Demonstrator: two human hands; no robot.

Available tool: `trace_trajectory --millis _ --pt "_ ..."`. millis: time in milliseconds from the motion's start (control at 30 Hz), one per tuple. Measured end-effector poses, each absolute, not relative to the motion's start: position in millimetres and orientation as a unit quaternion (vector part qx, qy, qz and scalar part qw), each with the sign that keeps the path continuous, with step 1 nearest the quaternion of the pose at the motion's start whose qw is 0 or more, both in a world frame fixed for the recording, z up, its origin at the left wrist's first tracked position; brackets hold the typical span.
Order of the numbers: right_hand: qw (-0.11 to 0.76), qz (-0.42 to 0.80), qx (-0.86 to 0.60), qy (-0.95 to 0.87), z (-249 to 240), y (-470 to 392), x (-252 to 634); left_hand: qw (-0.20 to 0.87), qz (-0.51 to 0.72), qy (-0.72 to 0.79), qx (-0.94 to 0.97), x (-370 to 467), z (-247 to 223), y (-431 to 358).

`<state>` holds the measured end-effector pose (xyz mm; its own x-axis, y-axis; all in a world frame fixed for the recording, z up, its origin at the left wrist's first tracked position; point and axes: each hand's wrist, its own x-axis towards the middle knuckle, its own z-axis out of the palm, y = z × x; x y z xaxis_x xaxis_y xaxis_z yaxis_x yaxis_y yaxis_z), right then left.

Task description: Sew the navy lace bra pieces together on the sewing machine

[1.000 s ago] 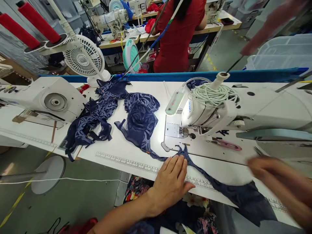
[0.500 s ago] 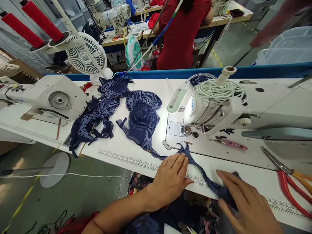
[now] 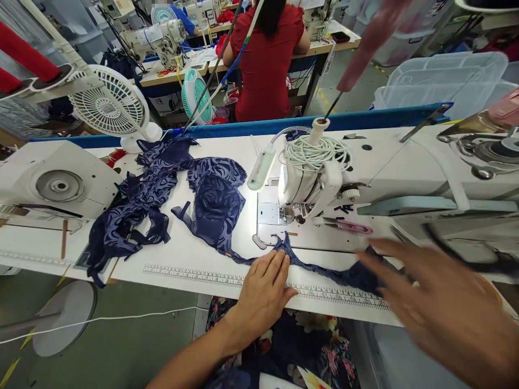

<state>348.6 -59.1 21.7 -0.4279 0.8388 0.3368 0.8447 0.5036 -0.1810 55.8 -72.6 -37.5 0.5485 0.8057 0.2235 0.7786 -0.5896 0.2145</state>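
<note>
A navy lace bra [image 3: 219, 208] lies along the front of the white sewing table, its band running right past the machine's needle plate. My left hand [image 3: 265, 281] rests flat on the band near the printed ruler, fingers stretched out and side by side. Over the band's wide right end [image 3: 360, 276] hovers my right hand [image 3: 438, 302], smeared by motion, its fingers extended and apart. Whether it touches the cloth I cannot tell. A blurred dark strip [image 3: 450, 249] shows just beyond it. The sewing machine head [image 3: 302, 181] stands behind the band.
More navy bras [image 3: 133, 210] lie heaped at left beside a second machine [image 3: 68, 181]. Pink-handled snips [image 3: 352, 226] lie on the machine bed. A white fan [image 3: 109, 102] stands behind, and a person in red [image 3: 263, 65] sits beyond the blue table edge.
The view has turned rightward. My right hand has lifted and moved right from the band's end, which now lies straighter along the table. My left hand stays on the band.
</note>
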Motion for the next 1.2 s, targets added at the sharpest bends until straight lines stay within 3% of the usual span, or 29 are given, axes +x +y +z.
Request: trace_trajectory --millis 100,200,600,1200 --pt "0.199 0.050 -0.410 -0.889 5 -53 286 0.049 0.144 0.458 0.876 58 -32 -69" --pt "0.215 0.031 -0.380 -0.899 -19 -41 256 0.047 0.131 0.467 0.873 58 -29 -65" --pt "0.211 -0.001 -0.359 -0.909 -31 -36 259 -0.005 0.140 0.434 0.890 42 -31 -46" --pt "0.234 0.013 -0.398 -0.887 -34 -42 258 -0.001 0.109 0.415 0.903 40 -37 -44"
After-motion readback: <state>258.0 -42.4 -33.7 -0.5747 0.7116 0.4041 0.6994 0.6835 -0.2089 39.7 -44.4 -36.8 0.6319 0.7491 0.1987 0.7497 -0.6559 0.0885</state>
